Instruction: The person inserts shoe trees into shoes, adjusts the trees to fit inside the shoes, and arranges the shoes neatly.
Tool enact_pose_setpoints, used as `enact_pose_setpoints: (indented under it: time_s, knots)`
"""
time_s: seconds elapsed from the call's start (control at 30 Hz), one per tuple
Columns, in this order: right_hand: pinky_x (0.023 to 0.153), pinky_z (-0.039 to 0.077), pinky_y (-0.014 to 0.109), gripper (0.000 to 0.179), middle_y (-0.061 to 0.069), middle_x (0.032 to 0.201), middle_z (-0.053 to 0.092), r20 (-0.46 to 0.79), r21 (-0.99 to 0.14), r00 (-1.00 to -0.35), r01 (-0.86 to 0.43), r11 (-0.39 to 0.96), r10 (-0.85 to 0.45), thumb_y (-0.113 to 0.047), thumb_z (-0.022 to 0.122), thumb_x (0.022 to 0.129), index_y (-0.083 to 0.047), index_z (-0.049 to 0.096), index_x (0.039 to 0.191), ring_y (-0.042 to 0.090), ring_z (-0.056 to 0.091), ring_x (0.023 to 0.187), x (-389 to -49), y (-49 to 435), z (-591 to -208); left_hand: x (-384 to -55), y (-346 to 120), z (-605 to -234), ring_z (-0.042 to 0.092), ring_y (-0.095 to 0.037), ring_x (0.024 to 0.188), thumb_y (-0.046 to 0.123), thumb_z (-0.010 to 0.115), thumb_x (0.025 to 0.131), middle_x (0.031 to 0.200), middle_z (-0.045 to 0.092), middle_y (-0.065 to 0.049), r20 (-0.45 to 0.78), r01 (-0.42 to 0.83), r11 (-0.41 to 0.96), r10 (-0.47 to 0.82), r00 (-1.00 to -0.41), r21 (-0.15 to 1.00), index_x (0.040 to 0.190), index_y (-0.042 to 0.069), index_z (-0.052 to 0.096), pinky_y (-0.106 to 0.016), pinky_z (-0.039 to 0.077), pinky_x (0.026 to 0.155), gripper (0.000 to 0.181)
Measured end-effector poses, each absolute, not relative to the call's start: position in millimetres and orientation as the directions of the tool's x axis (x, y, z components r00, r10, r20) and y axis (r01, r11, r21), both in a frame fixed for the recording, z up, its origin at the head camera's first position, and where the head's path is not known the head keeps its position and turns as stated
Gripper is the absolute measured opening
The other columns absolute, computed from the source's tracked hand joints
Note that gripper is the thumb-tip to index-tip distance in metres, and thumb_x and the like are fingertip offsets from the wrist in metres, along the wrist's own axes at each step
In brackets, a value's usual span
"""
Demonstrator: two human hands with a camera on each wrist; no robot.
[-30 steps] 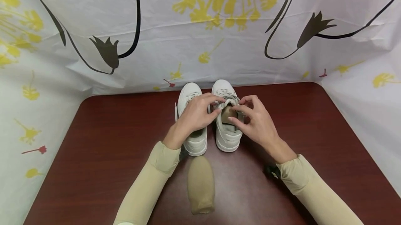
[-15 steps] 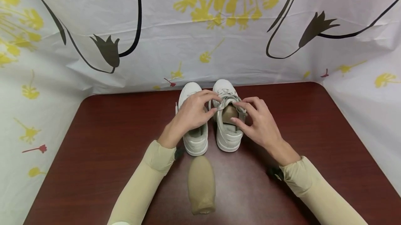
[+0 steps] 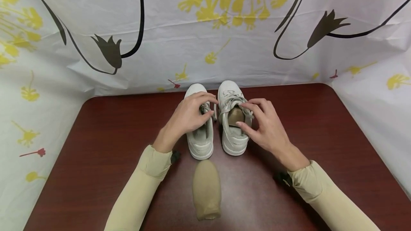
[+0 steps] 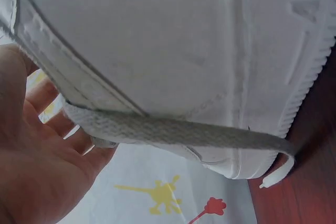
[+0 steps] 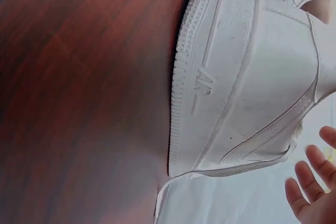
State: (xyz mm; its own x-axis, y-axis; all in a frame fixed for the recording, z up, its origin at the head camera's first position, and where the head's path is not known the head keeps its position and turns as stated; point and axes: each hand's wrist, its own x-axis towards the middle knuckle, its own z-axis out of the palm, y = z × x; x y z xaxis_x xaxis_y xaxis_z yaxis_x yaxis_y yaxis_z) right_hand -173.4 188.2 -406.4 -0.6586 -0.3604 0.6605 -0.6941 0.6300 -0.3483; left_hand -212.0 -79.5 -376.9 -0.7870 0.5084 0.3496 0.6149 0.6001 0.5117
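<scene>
Two white lace-up sneakers stand side by side, toes toward the curtain. Over the left sneaker (image 3: 200,145) is my left hand (image 3: 191,115), fingers loosely bent and nothing held. A grey lace (image 4: 178,132) hangs down that shoe's side in the left wrist view. My right hand (image 3: 266,127) hovers at the right sneaker's (image 3: 235,145) collar, thumb and fingers apart. In the right wrist view its fingertips (image 5: 304,174) are spread, clear of the shoe. A brown-tan filler (image 3: 237,116) sits inside the right sneaker; the left sneaker's opening shows its grey insole.
A tan, rounded, elongated form (image 3: 206,190) lies on the dark red table (image 3: 122,134) in front of the shoes' heels. Just behind the toes hangs a white curtain (image 3: 179,41) printed with flowers.
My left hand has drawn away from the right sneaker, moving left over the left one. My right hand has shifted slightly right, and more of the right sneaker's laces shows.
</scene>
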Motion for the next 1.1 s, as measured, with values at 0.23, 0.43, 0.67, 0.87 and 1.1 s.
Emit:
enact_pose_setpoints:
  time_s: [0.23,0.43,0.67,0.87,1.1]
  knots:
    - [0.085,0.037,0.044,0.054,0.016,0.116,0.057,0.666,-0.333,-0.645,-0.707,0.624,-0.375,-0.050,0.060,0.093,-0.007,0.064,0.125,0.035,0.051,0.099,-170.0,189.6,-402.2,-212.9,-84.6,-376.8,0.058,-0.015,0.120,0.013,0.071,0.089,0.126,0.065,0.002,0.364,0.626,0.584,0.512,-0.778,0.516,0.115,0.015,0.073,-0.035,0.045,0.099,0.027]
    - [0.085,0.037,0.043,0.055,0.016,0.117,0.057,0.660,-0.325,-0.638,-0.719,0.615,-0.396,-0.052,0.059,0.094,-0.006,0.064,0.124,0.034,0.051,0.098,-164.6,191.4,-401.7,-209.5,-90.4,-377.1,0.058,-0.017,0.121,0.016,0.070,0.089,0.127,0.065,0.001,0.356,0.617,0.594,0.506,-0.786,0.517,0.117,0.016,0.072,-0.036,0.045,0.099,0.027]
    - [0.085,0.036,0.042,0.058,0.017,0.119,0.056,0.651,-0.319,-0.637,-0.723,0.613,-0.413,-0.053,0.058,0.095,-0.004,0.063,0.126,0.034,0.050,0.099,-158.7,191.3,-401.8,-205.3,-96.5,-378.2,0.057,-0.015,0.121,0.011,0.069,0.087,0.127,0.064,0.000,0.369,0.613,0.602,0.490,-0.790,0.512,0.116,0.016,0.072,-0.035,0.046,0.099,0.030]
    - [0.084,0.036,0.041,0.058,0.017,0.119,0.056,0.660,-0.311,-0.625,-0.733,0.605,-0.417,-0.053,0.059,0.094,-0.004,0.063,0.125,0.033,0.050,0.098,-158.7,191.6,-400.1,-202.6,-101.5,-378.9,0.057,-0.016,0.122,0.012,0.071,0.087,0.127,0.064,-0.001,0.395,0.622,0.589,0.481,-0.783,0.516,0.118,0.015,0.072,-0.035,0.045,0.100,0.031]
    - [0.086,0.037,0.044,0.058,0.018,0.118,0.056,0.665,-0.279,-0.603,-0.748,0.602,-0.441,-0.053,0.059,0.094,-0.004,0.063,0.125,0.036,0.052,0.100,-162.7,191.0,-394.5,-200.4,-105.8,-377.2,0.058,-0.015,0.120,0.009,0.071,0.085,0.125,0.066,0.000,0.405,0.627,0.580,0.479,-0.779,0.520,0.120,0.014,0.070,-0.034,0.045,0.099,0.035]
